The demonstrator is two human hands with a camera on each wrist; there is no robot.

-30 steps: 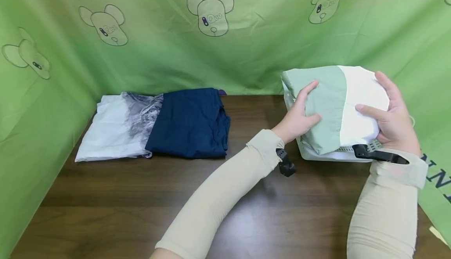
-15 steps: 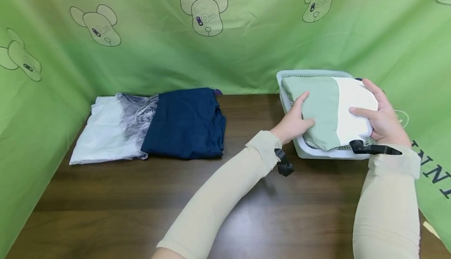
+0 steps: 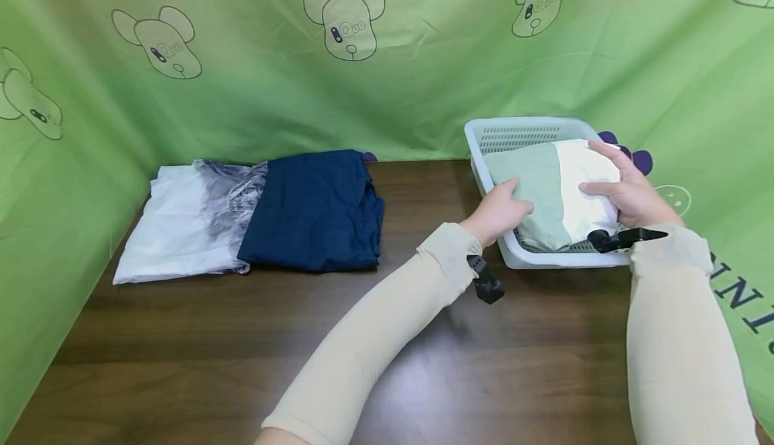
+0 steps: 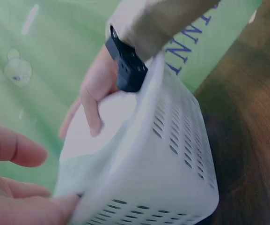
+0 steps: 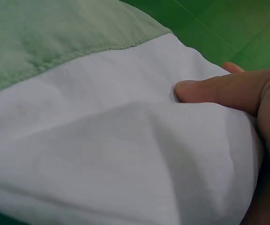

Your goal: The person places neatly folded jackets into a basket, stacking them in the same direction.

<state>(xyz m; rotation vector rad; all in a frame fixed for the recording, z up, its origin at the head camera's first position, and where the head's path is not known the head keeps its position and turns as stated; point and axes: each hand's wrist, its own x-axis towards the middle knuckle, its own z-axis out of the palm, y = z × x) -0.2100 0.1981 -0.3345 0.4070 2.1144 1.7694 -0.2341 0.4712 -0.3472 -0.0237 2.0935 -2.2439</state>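
Note:
A folded green-and-white garment [image 3: 538,189] lies tilted in a pale blue plastic basket [image 3: 484,176], its right end raised. My right hand [image 3: 635,193] grips the white end, thumb on top and the other fingers round the far side; the right wrist view shows the thumb [image 5: 209,91] pressing into the white cloth. At the green end, my left hand [image 3: 498,213] reaches over the basket's left rim and holds the garment's edge, some fingers hidden below. In the left wrist view, the left hand [image 4: 18,183] is right beside the rim.
Two folded garments lie side by side on the brown wooden table [image 3: 302,337] at the left: a white one with grey print [image 3: 187,223] and a navy one [image 3: 314,210]. A green curtain [image 3: 423,82] with printed bear heads encloses the back and sides.
Both hands have lowered the garment from above the basket down into it, uncovering the basket's back rim and inner wall. The head view has shifted slightly.

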